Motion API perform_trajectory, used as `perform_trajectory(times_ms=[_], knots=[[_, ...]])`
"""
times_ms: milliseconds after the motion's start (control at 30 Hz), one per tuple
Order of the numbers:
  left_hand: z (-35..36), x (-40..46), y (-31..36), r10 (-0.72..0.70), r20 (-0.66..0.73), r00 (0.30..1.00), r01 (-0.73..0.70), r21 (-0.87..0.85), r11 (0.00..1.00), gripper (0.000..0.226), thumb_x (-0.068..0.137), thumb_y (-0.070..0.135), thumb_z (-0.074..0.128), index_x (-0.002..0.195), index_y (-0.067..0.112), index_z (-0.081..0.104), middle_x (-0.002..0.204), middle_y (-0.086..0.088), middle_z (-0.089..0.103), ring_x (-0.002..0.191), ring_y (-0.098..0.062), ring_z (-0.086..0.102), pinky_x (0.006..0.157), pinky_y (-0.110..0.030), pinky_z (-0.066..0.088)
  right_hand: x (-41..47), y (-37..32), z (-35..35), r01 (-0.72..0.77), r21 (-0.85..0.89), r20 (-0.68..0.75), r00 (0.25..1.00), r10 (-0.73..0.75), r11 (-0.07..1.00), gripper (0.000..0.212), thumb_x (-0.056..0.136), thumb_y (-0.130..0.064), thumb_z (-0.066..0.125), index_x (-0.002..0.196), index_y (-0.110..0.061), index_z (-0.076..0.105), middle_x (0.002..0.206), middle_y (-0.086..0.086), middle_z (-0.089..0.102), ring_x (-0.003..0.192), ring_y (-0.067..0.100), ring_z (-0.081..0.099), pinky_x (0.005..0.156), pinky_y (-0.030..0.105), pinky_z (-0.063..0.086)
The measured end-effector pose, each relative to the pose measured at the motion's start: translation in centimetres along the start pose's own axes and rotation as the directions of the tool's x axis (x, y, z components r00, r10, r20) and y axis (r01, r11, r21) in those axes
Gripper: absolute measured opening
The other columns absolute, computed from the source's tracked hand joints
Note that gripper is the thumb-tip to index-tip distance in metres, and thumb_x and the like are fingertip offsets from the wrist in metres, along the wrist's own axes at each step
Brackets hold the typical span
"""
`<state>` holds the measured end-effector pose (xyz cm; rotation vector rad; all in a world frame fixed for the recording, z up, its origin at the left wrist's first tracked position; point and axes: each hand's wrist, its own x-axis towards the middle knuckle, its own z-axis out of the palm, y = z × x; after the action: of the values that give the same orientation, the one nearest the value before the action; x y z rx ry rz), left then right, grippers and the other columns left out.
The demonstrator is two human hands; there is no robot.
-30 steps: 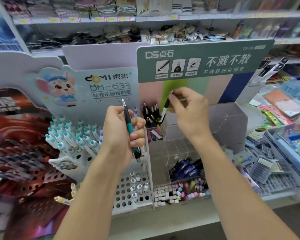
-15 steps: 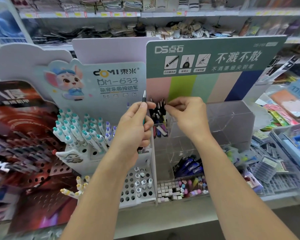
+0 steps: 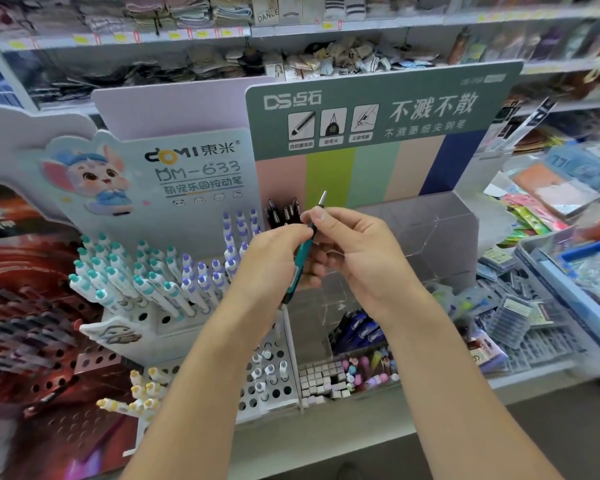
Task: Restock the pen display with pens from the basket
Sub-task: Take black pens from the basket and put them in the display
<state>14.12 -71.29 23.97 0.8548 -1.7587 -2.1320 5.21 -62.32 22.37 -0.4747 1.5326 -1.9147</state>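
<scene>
A teal pen [image 3: 302,252] with a black grip and silver tip stands nearly upright between my two hands. My left hand [image 3: 274,261] grips its lower barrel. My right hand [image 3: 354,251] pinches its upper part with thumb and forefinger. Both hands hover in front of the clear acrylic pen display [image 3: 413,251] under the green DS sign. A few dark pens [image 3: 283,213] stand in the display's back left compartment, just behind my hands. The basket is not in view.
A white peg display [image 3: 160,282] with several teal and purple capped pens stands to the left. Blue pens [image 3: 359,327] and small erasers [image 3: 329,379] fill the lower trays. Packaged stationery [image 3: 520,317] lies to the right. Shelves of goods run behind.
My right hand left the dark pens in the back compartment and came to the teal pen, now pinching its upper part. My left hand shifted right with the pen.
</scene>
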Motion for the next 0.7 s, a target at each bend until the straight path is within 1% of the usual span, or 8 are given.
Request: perform_trajectory(times_ms=[67,133,233,300,400,467,533,700], knots=[[-0.2,-0.2,-0.1,0.085,-0.083,0.993,-0.074,0.122,0.99,0.023,0.101,0.018,0.053,0.095,0.01,0.074,0.09,-0.014,0.075,0.078,-0.019,0.068,0.069,-0.026,0.055,0.0,0.0,-0.4,0.056,-0.013,-0.028,0.998,-0.057,0.998,0.016,0.099,-0.013,0.06,0.098,-0.003,0.072,0.08,0.007,0.069,0.067,0.013,0.062,0.061,0.024,0.05],[-0.6,-0.5,-0.1,0.176,-0.193,0.965,-0.163,0.079,0.983,0.016,0.097,0.009,0.059,0.096,0.013,0.074,0.088,-0.01,0.076,0.077,-0.014,0.069,0.069,-0.022,0.057,0.4,-0.3,-1.1,0.154,0.018,-0.103,0.983,-0.151,0.988,0.014,0.1,-0.012,0.058,0.097,-0.006,0.071,0.082,0.004,0.07,0.072,0.01,0.065,0.064,0.022,0.054],[-2.3,-0.2,-0.5,0.397,-0.388,0.832,-0.308,0.272,0.912,0.018,0.087,0.002,0.069,0.093,0.019,0.071,0.082,0.002,0.073,0.071,-0.007,0.066,0.068,-0.021,0.055,1.7,-1.2,-2.0,0.332,-0.062,-0.248,0.908,-0.337,0.941,0.012,0.099,-0.012,0.061,0.096,-0.011,0.073,0.08,0.0,0.071,0.075,0.01,0.067,0.067,0.022,0.057],[-3.6,0.3,-0.7,0.522,-0.359,0.774,-0.308,0.506,0.806,0.022,0.08,0.007,0.077,0.095,0.022,0.07,0.082,0.01,0.07,0.067,0.003,0.06,0.069,-0.014,0.051,2.7,-1.4,-2.2,0.381,-0.205,-0.23,0.876,-0.423,0.901,0.009,0.098,-0.009,0.064,0.095,-0.012,0.073,0.08,-0.001,0.072,0.077,0.01,0.069,0.07,0.025,0.059],[-4.5,0.6,-0.6,0.538,-0.234,0.81,-0.213,0.737,0.641,0.038,0.073,0.018,0.088,0.107,0.022,0.072,0.09,0.014,0.069,0.07,0.01,0.054,0.068,-0.001,0.039,3.9,-0.7,-1.6,0.363,-0.415,-0.115,0.889,-0.444,0.834,0.011,0.093,-0.005,0.07,0.099,-0.012,0.074,0.085,-0.002,0.074,0.078,0.011,0.072,0.075,0.029,0.061],[-4.5,0.7,-0.6,0.523,-0.174,0.834,-0.195,0.794,0.576,0.044,0.072,0.022,0.089,0.113,0.018,0.074,0.096,0.007,0.073,0.083,-0.001,0.062,0.077,-0.008,0.042,4.4,0.3,-1.2,0.346,-0.562,-0.058,0.89,-0.453,0.752,0.015,0.089,-0.006,0.074,0.102,-0.013,0.076,0.089,-0.003,0.076,0.081,0.01,0.072,0.08,0.029,0.06],[-4.2,1.1,-0.7,0.522,-0.156,0.838,-0.187,0.817,0.546,0.04,0.075,0.02,0.088,0.113,0.016,0.075,0.096,0.003,0.076,0.091,-0.014,0.067,0.088,-0.025,0.049,4.5,1.1,-0.7,0.315,-0.673,-0.013,0.9,-0.437,0.669,0.017,0.088,-0.007,0.075,0.104,-0.013,0.077,0.089,-0.005,0.076,0.077,0.005,0.069,0.08,0.019,0.056],[-4.0,2.0,-0.9,0.549,-0.167,0.819,-0.16,0.852,0.499,0.03,0.076,0.019,0.085,0.105,0.018,0.078,0.095,-0.001,0.073,0.09,-0.022,0.065,0.082,-0.033,0.048,4.3,2.2,0.0,0.207,-0.756,-0.031,0.936,-0.35,0.621,0.016,0.091,-0.011,0.072,0.107,-0.01,0.077,0.096,0.001,0.076,0.084,0.011,0.067,0.083,0.023,0.053]])
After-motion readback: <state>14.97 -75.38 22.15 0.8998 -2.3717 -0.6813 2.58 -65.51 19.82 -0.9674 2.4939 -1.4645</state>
